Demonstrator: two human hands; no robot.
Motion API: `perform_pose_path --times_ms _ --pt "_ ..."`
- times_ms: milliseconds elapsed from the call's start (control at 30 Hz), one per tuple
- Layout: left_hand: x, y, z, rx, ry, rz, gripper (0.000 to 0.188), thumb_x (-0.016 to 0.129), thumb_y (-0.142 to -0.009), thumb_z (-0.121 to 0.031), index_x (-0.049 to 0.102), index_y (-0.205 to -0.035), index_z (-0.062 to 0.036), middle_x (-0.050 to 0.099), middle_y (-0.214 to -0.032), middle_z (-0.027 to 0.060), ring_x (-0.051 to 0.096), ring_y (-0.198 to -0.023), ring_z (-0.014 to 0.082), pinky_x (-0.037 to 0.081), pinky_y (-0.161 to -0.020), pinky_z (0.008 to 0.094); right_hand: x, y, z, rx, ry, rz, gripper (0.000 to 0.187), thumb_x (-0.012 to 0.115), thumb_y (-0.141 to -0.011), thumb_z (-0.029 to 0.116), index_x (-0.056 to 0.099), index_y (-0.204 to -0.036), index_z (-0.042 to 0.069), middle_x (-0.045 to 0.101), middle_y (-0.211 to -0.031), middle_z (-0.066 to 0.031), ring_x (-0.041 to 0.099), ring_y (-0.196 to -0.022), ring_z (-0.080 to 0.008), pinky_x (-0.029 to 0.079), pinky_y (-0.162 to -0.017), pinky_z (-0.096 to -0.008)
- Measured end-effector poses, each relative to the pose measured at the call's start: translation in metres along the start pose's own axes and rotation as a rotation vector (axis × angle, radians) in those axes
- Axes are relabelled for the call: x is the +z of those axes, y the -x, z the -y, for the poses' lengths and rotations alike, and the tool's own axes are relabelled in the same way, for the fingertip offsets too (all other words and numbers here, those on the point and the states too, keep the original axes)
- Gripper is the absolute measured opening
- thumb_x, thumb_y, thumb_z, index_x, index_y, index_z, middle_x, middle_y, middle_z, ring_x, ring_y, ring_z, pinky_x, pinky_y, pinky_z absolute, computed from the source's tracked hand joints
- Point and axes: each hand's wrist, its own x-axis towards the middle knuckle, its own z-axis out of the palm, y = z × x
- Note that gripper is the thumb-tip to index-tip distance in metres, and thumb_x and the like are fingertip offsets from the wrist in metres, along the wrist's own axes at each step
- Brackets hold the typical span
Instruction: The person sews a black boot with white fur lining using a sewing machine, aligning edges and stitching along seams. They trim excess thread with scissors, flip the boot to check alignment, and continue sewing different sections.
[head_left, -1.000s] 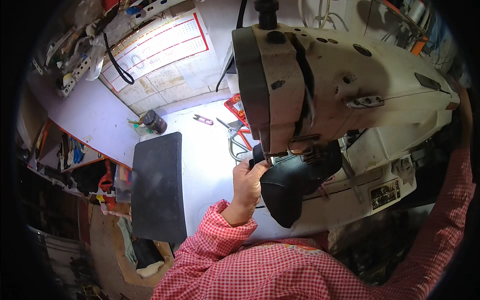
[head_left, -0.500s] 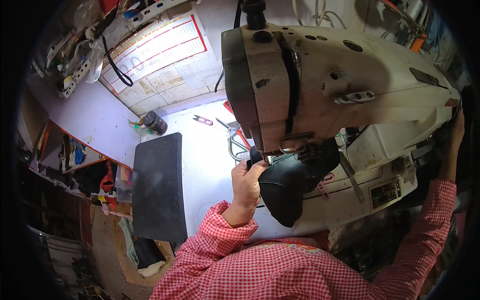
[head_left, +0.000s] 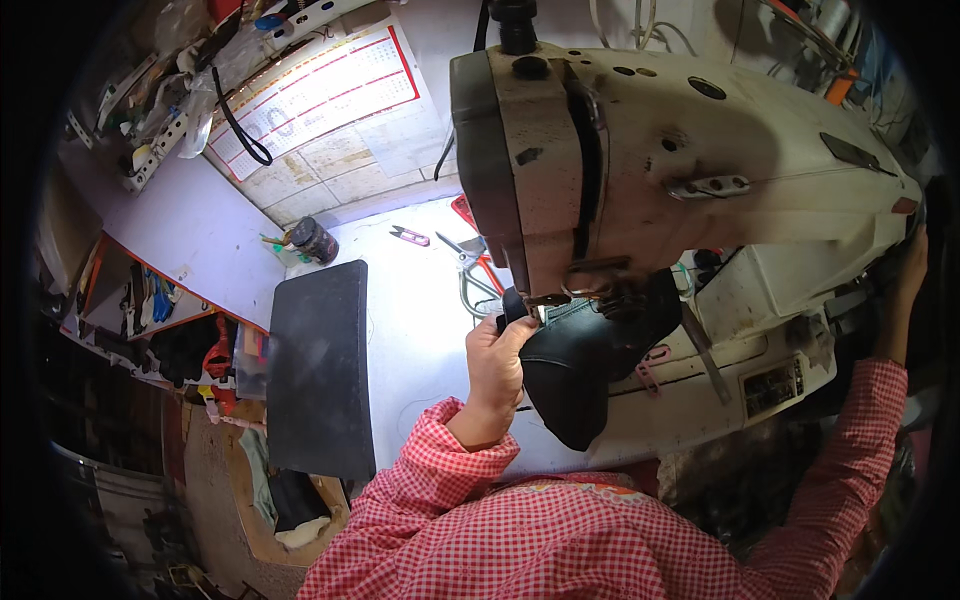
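Note:
A large white sewing machine (head_left: 680, 160) fills the upper right of the head view. Under its needle end lies a black shoe upper (head_left: 585, 365). My left hand (head_left: 497, 368) grips the left edge of that black piece, thumb up against the machine's foot. My right hand (head_left: 905, 285) reaches up at the far right edge to the machine's dark handwheel end; its fingers are mostly hidden there. Both my sleeves are red-and-white check.
A black rectangular pad (head_left: 320, 365) lies on the white table (head_left: 420, 330) to the left. Small snips (head_left: 410, 236), scissors (head_left: 470, 250) and a dark pot (head_left: 315, 240) sit behind. A paper chart (head_left: 320, 95) hangs on the tiled wall. Cluttered shelves (head_left: 150, 310) stand left.
My right arm has come into fuller view, with the hand raised at the machine's right end. My left hand stays on the black piece. The view has shifted slightly.

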Motion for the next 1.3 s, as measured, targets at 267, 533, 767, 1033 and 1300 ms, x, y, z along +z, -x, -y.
perform_pose_path --times_ms 267,533,767,1033,1300 --pt "-0.001 -0.001 -0.013 -0.281 0.130 0.007 0.017 0.054 -0.090 -0.003 0.064 -0.102 0.0032 0.070 -0.094 0.0108 0.069 -0.083 0.0191 0.057 -0.077 0.0298 0.003 0.021 -0.009 0.234 -0.317 -0.069 0.054 0.048 -0.101 0.043 0.049 -0.135 0.001 0.059 -0.124 -0.0111 0.058 -0.109 -0.0231 0.046 -0.092 -0.0346" --pt "-0.004 0.003 -0.030 -0.403 0.114 -0.046 0.019 0.052 -0.097 -0.010 0.062 -0.109 0.0003 0.069 -0.104 0.0116 0.069 -0.091 0.0202 0.057 -0.084 0.0313 -0.009 -0.056 0.021 -0.212 0.376 -0.018 0.050 0.050 -0.100 0.043 0.058 -0.128 0.002 0.063 -0.124 -0.0128 0.062 -0.110 -0.0239 0.046 -0.094 -0.0335" --pt "-0.008 0.027 -0.019 -0.347 -0.003 -0.055 0.009 0.057 -0.097 -0.012 0.056 -0.105 -0.0073 0.066 -0.096 0.0065 0.066 -0.084 0.0152 0.055 -0.075 0.0277 -0.017 -0.012 -0.003 0.069 0.146 -0.067 0.051 0.050 -0.101 0.041 0.056 -0.126 -0.002 0.063 -0.117 -0.0134 0.060 -0.103 -0.0215 0.047 -0.090 -0.0313" --pt "-0.010 0.053 0.005 0.522 -0.761 -0.086 0.018 0.071 -0.083 0.002 0.058 -0.094 -0.0044 0.058 -0.082 0.0024 0.053 -0.073 0.0106 0.044 -0.061 0.0243 0.082 0.212 0.140 -0.693 0.069 0.420 0.026 0.058 -0.095 0.010 0.058 -0.118 -0.002 0.062 -0.111 -0.0148 0.060 -0.098 -0.0257 0.049 -0.084 -0.0367" --pt "-0.012 0.048 -0.006 1.051 -1.172 0.050 0.023 0.074 -0.072 0.007 0.064 -0.089 -0.0041 0.062 -0.080 0.0076 0.058 -0.067 0.0243 0.046 -0.057 0.0321 0.202 0.314 0.190 -1.038 0.100 1.160 0.034 0.061 -0.079 0.012 0.067 -0.113 0.012 0.050 -0.072 0.0006 0.052 -0.061 -0.0166 0.039 -0.054 -0.0310"
